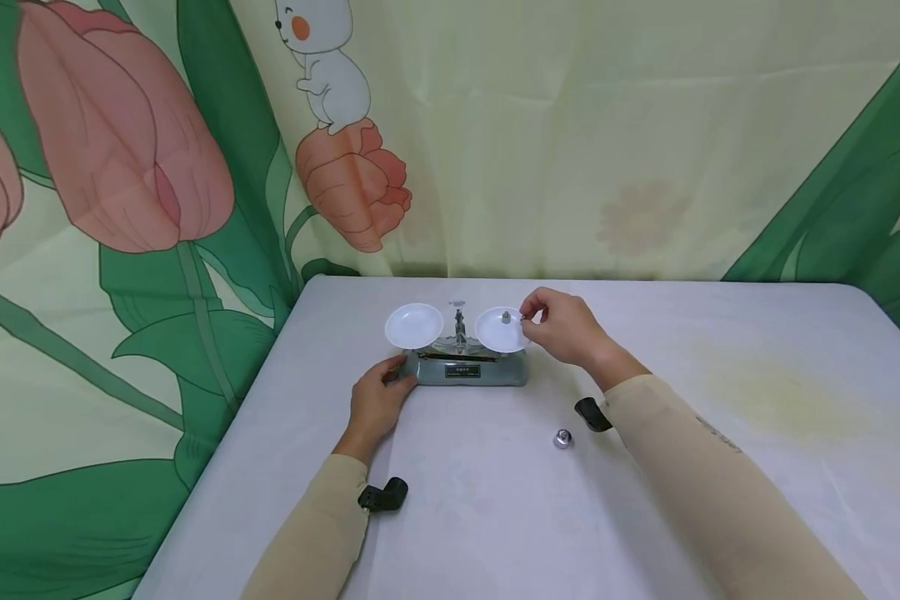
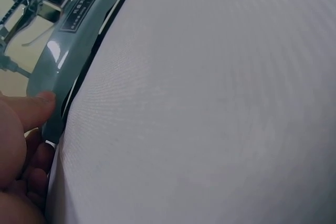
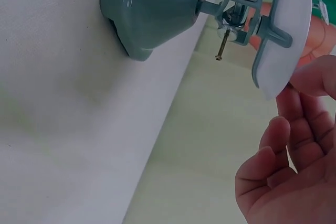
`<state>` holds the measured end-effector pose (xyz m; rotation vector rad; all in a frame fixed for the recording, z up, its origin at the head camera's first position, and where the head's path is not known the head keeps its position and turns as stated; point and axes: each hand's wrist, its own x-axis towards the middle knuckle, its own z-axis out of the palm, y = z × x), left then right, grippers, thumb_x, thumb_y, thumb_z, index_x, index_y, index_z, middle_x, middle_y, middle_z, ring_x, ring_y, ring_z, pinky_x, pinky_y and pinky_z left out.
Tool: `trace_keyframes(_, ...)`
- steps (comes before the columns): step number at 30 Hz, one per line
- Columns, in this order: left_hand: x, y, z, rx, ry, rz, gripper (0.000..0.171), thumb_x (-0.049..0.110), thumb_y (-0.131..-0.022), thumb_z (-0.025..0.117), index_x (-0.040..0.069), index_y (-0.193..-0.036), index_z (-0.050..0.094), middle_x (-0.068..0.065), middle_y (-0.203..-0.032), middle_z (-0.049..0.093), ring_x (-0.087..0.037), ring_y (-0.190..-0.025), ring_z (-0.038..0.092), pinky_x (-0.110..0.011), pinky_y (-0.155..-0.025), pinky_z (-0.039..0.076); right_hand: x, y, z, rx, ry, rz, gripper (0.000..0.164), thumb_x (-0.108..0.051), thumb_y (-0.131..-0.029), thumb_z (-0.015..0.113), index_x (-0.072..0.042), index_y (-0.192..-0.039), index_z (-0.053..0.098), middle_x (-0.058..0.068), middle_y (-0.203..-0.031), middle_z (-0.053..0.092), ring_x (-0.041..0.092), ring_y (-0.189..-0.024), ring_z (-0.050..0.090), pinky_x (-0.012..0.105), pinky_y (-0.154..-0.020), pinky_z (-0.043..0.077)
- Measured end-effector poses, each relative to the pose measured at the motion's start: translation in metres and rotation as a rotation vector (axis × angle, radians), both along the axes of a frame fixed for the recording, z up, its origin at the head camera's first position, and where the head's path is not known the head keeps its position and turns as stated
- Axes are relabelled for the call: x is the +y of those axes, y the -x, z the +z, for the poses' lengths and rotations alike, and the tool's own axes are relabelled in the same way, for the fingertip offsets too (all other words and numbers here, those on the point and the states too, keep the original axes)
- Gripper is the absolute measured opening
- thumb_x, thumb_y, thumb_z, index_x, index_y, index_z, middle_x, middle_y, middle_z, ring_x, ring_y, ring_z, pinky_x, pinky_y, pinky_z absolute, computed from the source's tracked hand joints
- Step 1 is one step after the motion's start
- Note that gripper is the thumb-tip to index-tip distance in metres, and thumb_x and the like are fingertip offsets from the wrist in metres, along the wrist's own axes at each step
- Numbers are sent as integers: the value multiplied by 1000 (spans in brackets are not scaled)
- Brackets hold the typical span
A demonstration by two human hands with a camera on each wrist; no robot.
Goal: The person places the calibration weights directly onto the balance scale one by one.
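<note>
A grey-green balance scale (image 1: 462,372) with two white pans stands on the table. My left hand (image 1: 376,402) grips the left end of its base, thumb on the front face in the left wrist view. A small metal weight (image 1: 506,317) sits in the right pan (image 1: 499,337); the left pan (image 1: 414,326) holds nothing visible. At the right pan's rim, my right hand (image 1: 565,327) pinches a tiny dark piece between thumb and forefinger, its kind too small to tell. In the right wrist view, the pan (image 3: 286,38) hides what lies behind its rim.
A shiny metal weight (image 1: 562,439) lies on the white-covered table (image 1: 465,517), in front of the scale and to its right. Behind the table's far edge hangs a printed curtain (image 1: 570,167). A black wrist camera (image 1: 592,414) juts from the right sleeve.
</note>
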<state>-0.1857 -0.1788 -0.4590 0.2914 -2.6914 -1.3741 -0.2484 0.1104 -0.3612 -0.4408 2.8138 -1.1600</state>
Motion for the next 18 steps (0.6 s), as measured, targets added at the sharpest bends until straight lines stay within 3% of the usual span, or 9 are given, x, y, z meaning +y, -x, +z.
trace_keyframes(11, 2, 0, 0, -8, -2, 9, 43, 18, -93, 71, 8, -134, 63, -15, -128, 64, -31, -121, 56, -48, -101, 45, -4, 6, -4, 3, 2, 2, 20, -12, -91, 57, -4, -107, 66, 11, -103, 64, 27, -87, 53, 36, -73, 45)
trace_keyframes(18, 3, 0, -1, -6, -3, 10, 42, 18, -93, 71, 8, -134, 63, -15, -128, 63, -31, -120, 56, -49, -101, 45, -8, 8, -4, -23, 0, 3, 19, -11, -92, 56, -4, -107, 65, 11, -106, 64, 29, -94, 51, 37, -76, 46)
